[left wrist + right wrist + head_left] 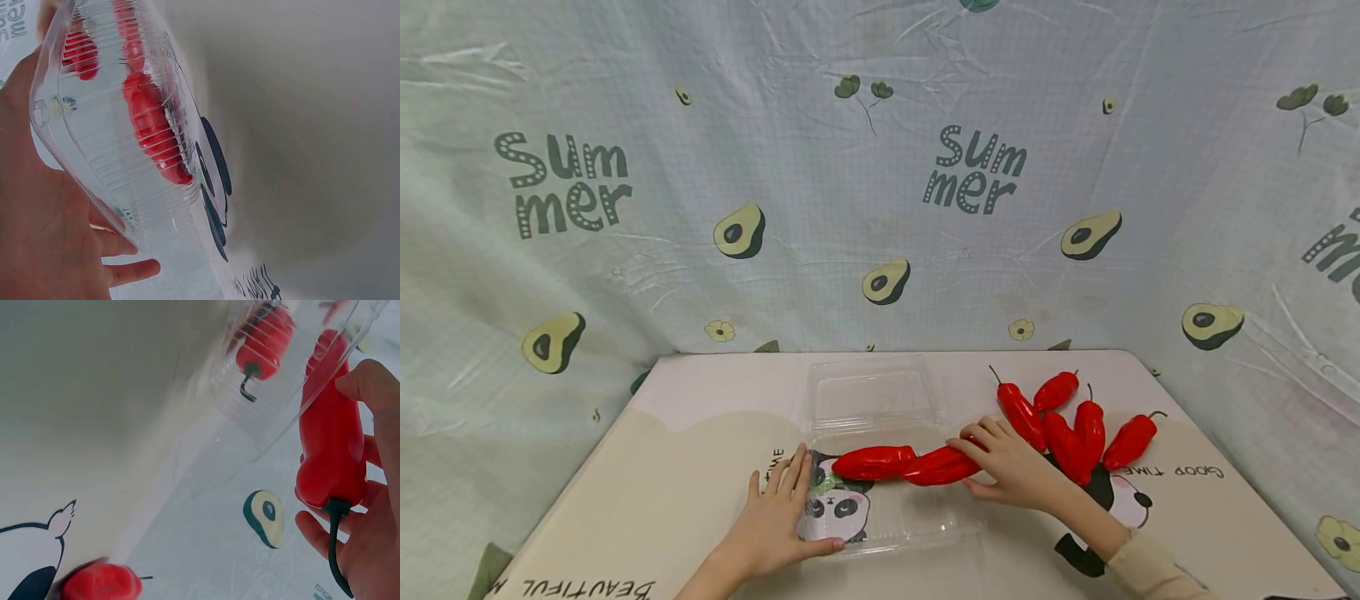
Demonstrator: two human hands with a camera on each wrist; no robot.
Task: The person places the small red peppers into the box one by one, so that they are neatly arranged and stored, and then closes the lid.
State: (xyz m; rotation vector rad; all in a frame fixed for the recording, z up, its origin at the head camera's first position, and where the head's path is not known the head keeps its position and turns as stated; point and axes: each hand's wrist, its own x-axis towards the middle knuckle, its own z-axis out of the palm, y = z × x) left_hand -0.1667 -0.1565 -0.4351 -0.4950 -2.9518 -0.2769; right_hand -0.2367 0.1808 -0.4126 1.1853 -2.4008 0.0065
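A clear plastic clamshell box point(917, 523) lies with its lid point(876, 392) folded back behind it. Along the box's left rim rests my left hand point(775, 521), its fingers straight and spread, its thumb at the front corner. One red pepper point(874, 462) lies sideways inside the box, and in the left wrist view this pepper point(150, 125) shows through the ribbed wall. My right hand point(1011, 467) grips a second red pepper point(942, 466) over the right part of the box. Seen from the right wrist, the held pepper point(331, 437) has its green stem towards the palm.
Several more red peppers point(1090, 429) lie in a loose group at the right of the table point(692, 467), partly over a printed panda. A patterned cloth point(820, 208) hangs behind and along the sides.
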